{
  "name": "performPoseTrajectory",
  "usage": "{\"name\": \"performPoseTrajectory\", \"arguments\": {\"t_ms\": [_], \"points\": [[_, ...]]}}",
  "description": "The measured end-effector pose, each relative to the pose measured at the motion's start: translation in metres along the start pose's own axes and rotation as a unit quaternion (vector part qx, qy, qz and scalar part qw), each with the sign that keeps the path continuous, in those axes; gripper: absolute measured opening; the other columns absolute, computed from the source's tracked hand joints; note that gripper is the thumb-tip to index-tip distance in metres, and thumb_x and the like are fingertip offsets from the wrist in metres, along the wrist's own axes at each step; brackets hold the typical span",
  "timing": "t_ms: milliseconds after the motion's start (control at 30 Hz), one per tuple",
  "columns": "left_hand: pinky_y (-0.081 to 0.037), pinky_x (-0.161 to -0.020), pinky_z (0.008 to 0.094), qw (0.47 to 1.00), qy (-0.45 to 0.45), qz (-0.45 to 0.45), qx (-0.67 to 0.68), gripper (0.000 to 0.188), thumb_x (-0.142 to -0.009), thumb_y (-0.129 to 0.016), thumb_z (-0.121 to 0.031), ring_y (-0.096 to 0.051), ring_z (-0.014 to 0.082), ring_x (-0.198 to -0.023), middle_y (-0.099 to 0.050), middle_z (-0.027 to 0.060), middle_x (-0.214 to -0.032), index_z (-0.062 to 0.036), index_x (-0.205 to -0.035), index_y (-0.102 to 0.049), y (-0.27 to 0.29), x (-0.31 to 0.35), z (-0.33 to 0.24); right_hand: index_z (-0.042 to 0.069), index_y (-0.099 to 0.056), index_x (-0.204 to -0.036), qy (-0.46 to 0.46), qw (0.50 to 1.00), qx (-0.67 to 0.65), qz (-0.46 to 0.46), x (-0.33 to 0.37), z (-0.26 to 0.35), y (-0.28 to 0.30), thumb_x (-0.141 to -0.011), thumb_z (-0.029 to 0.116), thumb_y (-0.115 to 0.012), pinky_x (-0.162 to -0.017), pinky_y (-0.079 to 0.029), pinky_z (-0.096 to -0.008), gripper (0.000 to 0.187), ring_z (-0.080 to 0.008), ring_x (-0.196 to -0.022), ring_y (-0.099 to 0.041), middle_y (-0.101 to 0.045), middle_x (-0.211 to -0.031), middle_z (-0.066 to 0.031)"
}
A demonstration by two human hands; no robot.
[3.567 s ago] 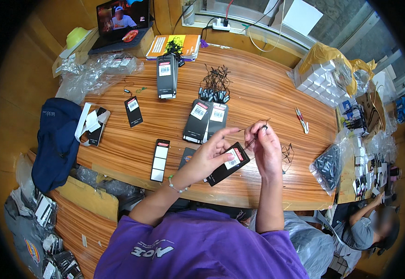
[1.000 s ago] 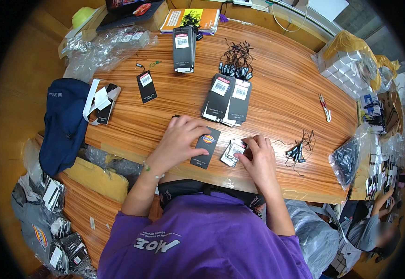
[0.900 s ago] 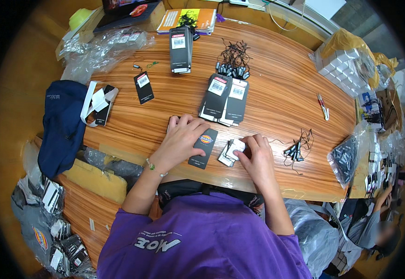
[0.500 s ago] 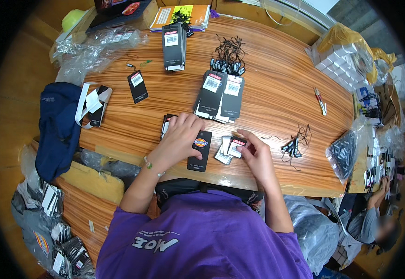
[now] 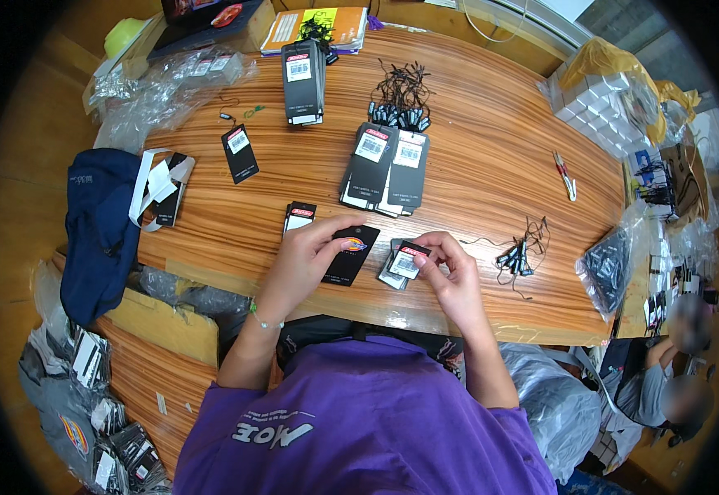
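By the left hand (image 5: 307, 254), thumb and fingers closed, a black tag (image 5: 346, 266) with oval logo was held near its top, mid-length along the bench's (image 5: 491, 157) near edge; full lift-off could not be told. By the right hand (image 5: 452, 276), a small white card (image 5: 406, 262) with red band was pinched, over a card pile (image 5: 391, 279). A labelled strip (image 5: 299, 213) was partly hidden by the left hand. Cord cluster (image 5: 514, 259) was seen to the right. Two tag stacks (image 5: 365, 172) were laid farther in, cords toward the far edge; cutters (image 5: 564, 175) were seen near the right edge.
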State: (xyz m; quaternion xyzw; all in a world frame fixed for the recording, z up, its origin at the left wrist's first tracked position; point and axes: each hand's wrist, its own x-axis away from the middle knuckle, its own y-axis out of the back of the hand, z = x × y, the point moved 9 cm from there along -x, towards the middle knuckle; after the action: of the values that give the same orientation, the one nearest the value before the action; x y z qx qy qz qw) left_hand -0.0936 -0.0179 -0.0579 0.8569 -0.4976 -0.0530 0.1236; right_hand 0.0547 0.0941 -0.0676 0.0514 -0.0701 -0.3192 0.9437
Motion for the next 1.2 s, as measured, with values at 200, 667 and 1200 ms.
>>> {"name": "performPoseTrajectory", "arguments": {"t_ms": [200, 667, 1200], "points": [[-0.05, -0.07, 0.0214, 0.998, -0.012, -0.035, 0.044, 0.023, -0.081, -0.059, 0.004, -0.063, 0.0117, -0.082, -0.065, 0.0087, -0.089, 0.0042, -0.104, -0.058, 0.0, 0.004, -0.006, 0.001, -0.054, -0.098, 0.09, 0.995, 0.024, -0.022, 0.0, 0.009, -0.006, -0.085, 0.001, -0.056, -0.058, -0.044, -0.0225, 0.013, -0.0069, -0.067, -0.053, -0.055, -0.07, -0.0014], [-0.048, -0.075, 0.0214, 0.982, 0.037, -0.053, 0.177, 0.027, -0.084, -0.056, 0.002, -0.059, 0.0106, -0.088, -0.064, 0.0096, -0.096, 0.0037, -0.11, -0.054, -0.017, 0.006, 0.014, 0.0, -0.062, -0.086, -0.034, 0.937, 0.195, -0.289, 0.008, -0.01, 0.157, -0.089, 0.022, -0.055, -0.057, -0.044, -0.0291, 0.023, -0.0188, -0.058, -0.056, -0.06, -0.065, -0.0087], [-0.047, -0.076, 0.0253, 0.972, -0.146, 0.159, 0.097, 0.012, -0.083, -0.054, 0.002, -0.06, 0.0148, -0.085, -0.064, 0.0085, -0.095, 0.0015, -0.092, -0.062, -0.08, -0.01, -0.061, 0.001, -0.06, -0.081, 0.044, 0.978, 0.122, -0.167, 0.023, 0.036, 0.138, -0.077, 0.005, -0.065, -0.052, -0.034, -0.0207, 0.008, -0.0052, -0.055, -0.041, -0.051, -0.062, 0.0015]]}}
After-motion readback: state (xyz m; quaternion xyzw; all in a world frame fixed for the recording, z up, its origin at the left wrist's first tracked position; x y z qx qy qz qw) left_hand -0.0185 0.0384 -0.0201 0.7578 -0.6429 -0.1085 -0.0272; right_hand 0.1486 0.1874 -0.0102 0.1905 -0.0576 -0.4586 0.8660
